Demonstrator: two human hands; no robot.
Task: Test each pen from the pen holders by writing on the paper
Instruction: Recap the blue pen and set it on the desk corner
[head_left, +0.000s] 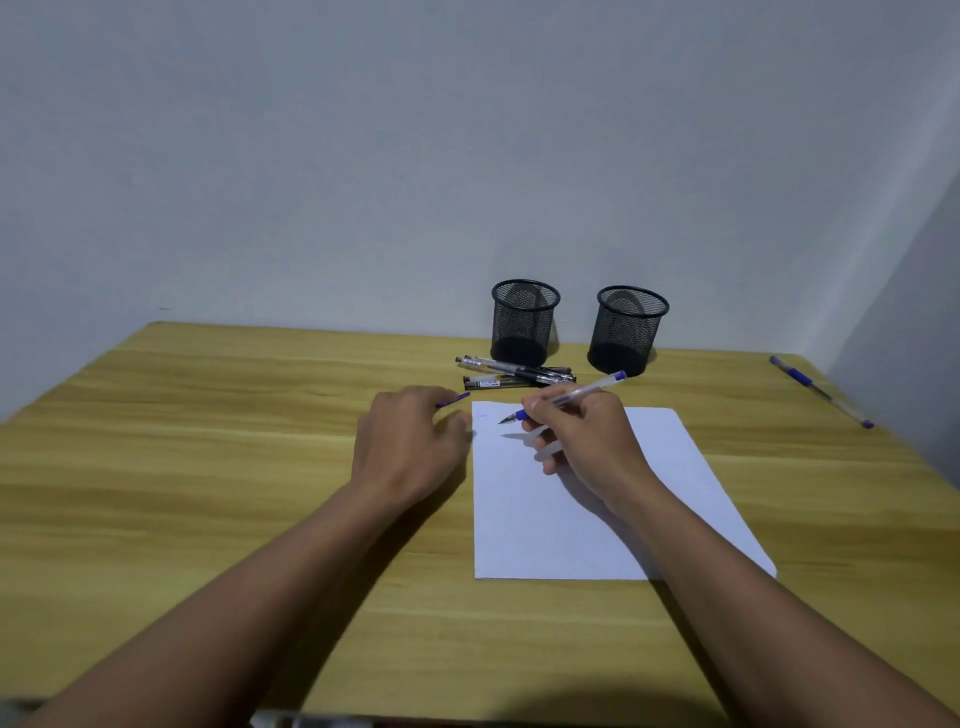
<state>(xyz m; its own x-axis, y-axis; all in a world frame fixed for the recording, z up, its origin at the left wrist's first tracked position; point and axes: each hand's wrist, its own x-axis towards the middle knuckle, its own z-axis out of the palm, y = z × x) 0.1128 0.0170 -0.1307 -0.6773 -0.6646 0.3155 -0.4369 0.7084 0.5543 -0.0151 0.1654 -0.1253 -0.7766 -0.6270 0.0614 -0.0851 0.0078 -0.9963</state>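
The right hand (582, 441) has its grip clamped low on a slim clear-barrelled blue pen (576, 395), tip poised over the top-left corner of the white paper sheet (597, 519) on the wooden counter (208, 467). The left hand (410, 441), grip curled on a small blue cap (456, 399), rests beside the sheet's left edge. Light, stiff and smooth, the pen likely wants that low pinch.

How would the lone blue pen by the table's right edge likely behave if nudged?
The lone blue pen looks slim and round-barrelled, so it would probably roll easily. It lies close to the table edge, so a sideways nudge might send it off. It seems light and stiff.
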